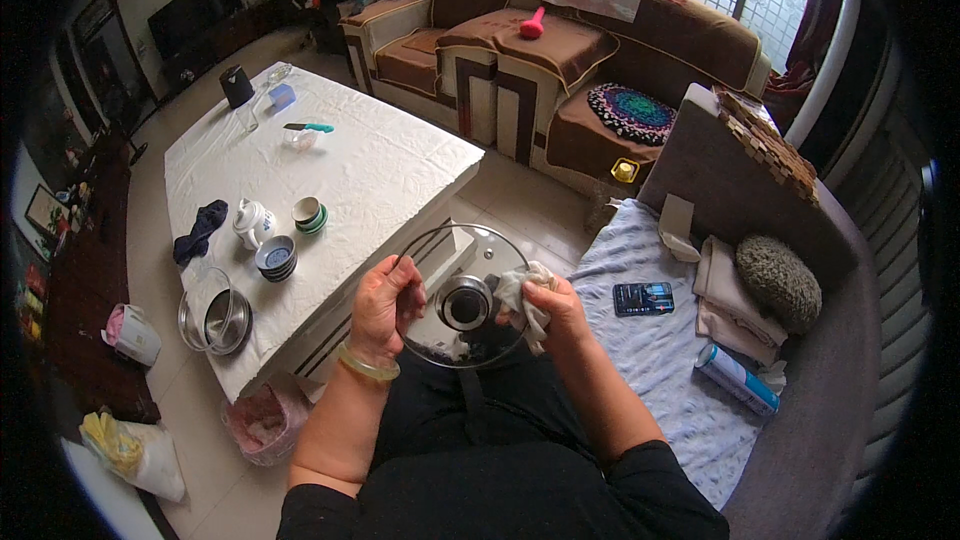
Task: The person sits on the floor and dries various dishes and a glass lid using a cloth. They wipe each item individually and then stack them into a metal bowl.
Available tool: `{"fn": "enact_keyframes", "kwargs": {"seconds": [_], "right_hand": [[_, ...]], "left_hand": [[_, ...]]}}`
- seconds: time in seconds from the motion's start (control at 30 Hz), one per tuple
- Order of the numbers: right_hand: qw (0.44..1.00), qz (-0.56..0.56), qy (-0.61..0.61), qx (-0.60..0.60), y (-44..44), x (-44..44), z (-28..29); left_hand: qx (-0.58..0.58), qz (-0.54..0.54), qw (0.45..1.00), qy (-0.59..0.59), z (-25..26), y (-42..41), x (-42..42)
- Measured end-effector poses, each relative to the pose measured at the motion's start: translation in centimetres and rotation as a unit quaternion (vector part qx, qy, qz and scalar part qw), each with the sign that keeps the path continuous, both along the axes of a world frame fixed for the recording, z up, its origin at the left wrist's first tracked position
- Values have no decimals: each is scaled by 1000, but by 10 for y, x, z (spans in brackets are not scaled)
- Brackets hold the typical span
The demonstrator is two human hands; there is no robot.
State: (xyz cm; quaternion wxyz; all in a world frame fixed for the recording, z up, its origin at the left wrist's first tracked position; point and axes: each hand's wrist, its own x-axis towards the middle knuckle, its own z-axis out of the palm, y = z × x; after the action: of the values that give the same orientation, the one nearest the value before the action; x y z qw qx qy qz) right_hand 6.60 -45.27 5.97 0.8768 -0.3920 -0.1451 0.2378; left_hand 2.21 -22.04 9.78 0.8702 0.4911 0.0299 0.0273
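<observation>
A round glass pot lid [433, 349] with a metal rim and a black-centred knob [464, 303] hangs in front of my body, above my lap. My left hand [388, 307] grips its left edge, thumb on the near side. In my right hand [553, 307] is a crumpled whitish cloth [525, 298], pressed around the lid's right edge. Left of my left hand, on the table, stand a stack of bowls [277, 259], a white teapot [253, 223] and a stack of cups [308, 214]. A metal pot [229, 321] lies near the table corner beside a clear round lid or bowl [196, 307].
The table's white cloth [375, 157] also carries a teal-handled knife [309, 127] on a glass bowl and a dark cloth [201, 231]. Right of me, a sofa seat [622, 390] holds a smartphone [643, 299] and a blue canister [736, 379]. A pink-lined bin [262, 424] stands below the table.
</observation>
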Motion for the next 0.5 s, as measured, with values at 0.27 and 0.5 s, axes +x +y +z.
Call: {"fn": "enact_keyframes", "kwargs": {"seconds": [0.27,0.5], "right_hand": [[998,-29,52,24,43,-21,-2],[992,-40,112,31,79,-53,5]], "left_hand": [[-48,191,980,-19,2,-12,2],[-66,274,959,-21,1,-22,2]]}}
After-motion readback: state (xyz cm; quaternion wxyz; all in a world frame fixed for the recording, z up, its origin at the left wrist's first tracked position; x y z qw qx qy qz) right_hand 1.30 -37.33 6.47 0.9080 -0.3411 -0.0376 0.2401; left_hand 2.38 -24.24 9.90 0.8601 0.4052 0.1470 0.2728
